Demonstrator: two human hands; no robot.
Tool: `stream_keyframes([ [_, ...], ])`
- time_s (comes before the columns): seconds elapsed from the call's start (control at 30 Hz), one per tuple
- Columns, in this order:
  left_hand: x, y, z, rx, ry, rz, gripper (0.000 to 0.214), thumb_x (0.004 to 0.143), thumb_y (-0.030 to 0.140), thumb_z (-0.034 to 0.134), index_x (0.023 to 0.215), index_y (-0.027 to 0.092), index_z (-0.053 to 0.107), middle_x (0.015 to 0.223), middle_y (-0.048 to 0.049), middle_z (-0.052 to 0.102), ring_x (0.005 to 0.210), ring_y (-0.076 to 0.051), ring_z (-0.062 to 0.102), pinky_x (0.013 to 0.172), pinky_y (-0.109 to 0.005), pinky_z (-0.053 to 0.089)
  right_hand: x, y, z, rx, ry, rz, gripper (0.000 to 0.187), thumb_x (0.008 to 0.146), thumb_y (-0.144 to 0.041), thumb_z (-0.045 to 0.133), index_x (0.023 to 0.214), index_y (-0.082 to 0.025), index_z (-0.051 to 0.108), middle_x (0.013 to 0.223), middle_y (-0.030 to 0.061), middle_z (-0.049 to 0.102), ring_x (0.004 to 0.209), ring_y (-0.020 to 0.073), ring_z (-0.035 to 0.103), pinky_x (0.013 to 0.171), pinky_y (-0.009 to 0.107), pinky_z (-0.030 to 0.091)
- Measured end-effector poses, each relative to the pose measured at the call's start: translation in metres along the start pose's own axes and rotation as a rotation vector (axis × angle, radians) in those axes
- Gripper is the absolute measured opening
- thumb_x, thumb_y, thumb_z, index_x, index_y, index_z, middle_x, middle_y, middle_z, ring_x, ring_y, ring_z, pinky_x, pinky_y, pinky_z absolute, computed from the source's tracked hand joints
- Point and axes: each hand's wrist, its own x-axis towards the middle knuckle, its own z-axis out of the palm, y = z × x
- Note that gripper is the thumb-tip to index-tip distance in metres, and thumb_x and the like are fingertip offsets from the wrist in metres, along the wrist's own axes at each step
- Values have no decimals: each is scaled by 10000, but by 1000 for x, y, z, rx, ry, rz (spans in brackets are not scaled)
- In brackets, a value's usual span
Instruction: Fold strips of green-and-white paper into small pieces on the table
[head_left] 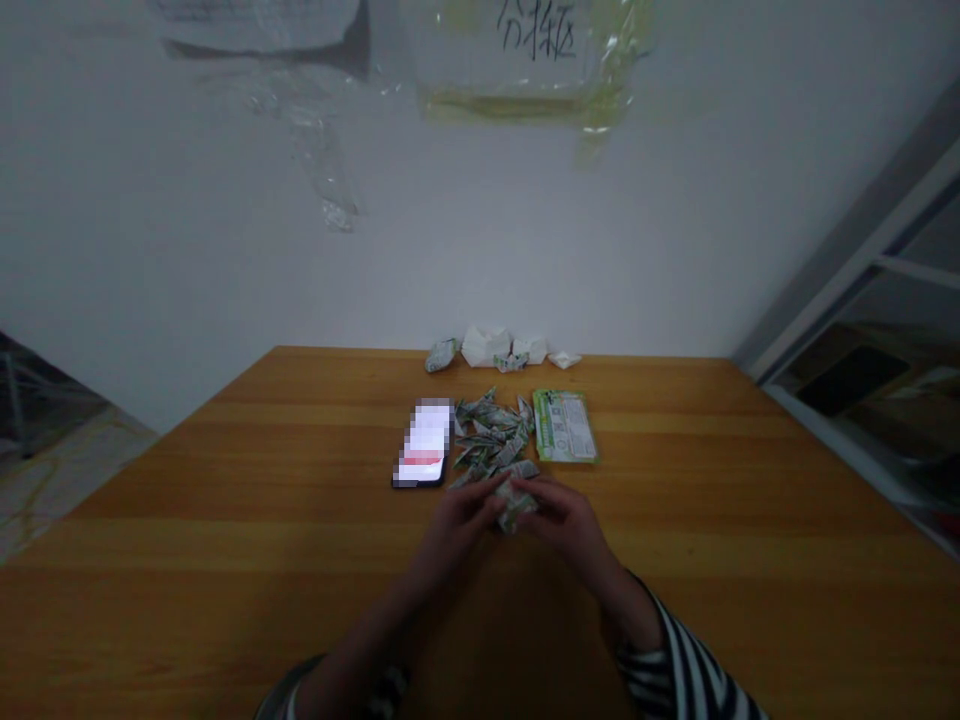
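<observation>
My left hand [463,518] and my right hand [564,518] meet over the table, fingers closed on a small green-and-white packet [515,506] between them. Fingertips cover its two sides, and its print is too blurred to read. Just beyond my hands lies a loose pile of narrow, printed grey-green packets [491,435]. To the left of that pile is a phone [424,445] with its screen lit and blurred out. A flat green-and-white package [566,427] lies to the right of the pile.
Crumpled white tissues [486,346] and a crumpled printed wrapper [442,355] sit along the back edge of the wooden table [225,480], against the wall [525,230]. Taped paper [517,50] hangs above. At the right stands a shelf [862,340].
</observation>
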Motion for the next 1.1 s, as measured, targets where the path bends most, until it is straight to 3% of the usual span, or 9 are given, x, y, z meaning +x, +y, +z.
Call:
stream_keyframes([
  [0.17, 0, 2, -14, 143, -106, 176, 551, 643, 231, 800, 1175, 249, 661, 1053, -71, 727, 921, -251, 653, 831, -391, 516, 2, -7, -9, 111, -87, 14, 427, 645, -305, 820, 1061, -264, 730, 1034, 48, 699, 955, 218, 657, 843, 338, 529],
  [0.43, 0, 6, -17, 288, -113, 262, 355, 803, 243, 669, 1158, 243, 672, 1000, -79, 751, 891, -232, 673, 776, -335, 528, 4, -10, -15, 66, -136, -25, 295, 780, -334, 723, 1063, -253, 732, 1030, 69, 696, 964, 208, 654, 859, 326, 515],
  [0.57, -1, 9, -14, 264, -115, 264, 280, 806, 236, 662, 1079, 229, 721, 942, -72, 773, 832, -224, 687, 732, -308, 533, 3, -9, -13, 20, -61, -91, 225, 788, -327, 718, 999, -262, 759, 938, 69, 732, 870, 200, 673, 758, 297, 543],
  [0.73, -2, 7, -13, 128, -17, 248, 194, 734, 210, 743, 922, 237, 779, 858, -66, 784, 753, -215, 713, 675, -277, 546, 0, -7, -12, 31, 39, -131, 130, 733, -285, 771, 861, -299, 789, 827, 42, 750, 762, 192, 685, 673, 275, 549],
  [1.0, -8, 20, -12, 246, -34, 366, 178, 762, 164, 701, 886, 257, 788, 858, -67, 775, 755, -192, 711, 671, -253, 544, -1, -11, -10, 13, 91, -156, 84, 752, -203, 737, 766, -266, 792, 753, 31, 740, 693, 167, 676, 620, 240, 530],
  [1.1, -9, 20, -6, 187, 45, 282, 113, 731, 188, 727, 804, 237, 799, 805, -63, 782, 723, -199, 712, 658, -260, 550, -4, -13, -5, 18, 182, -111, 89, 730, -167, 736, 714, -243, 779, 711, 18, 735, 660, 156, 669, 598, 223, 523],
])
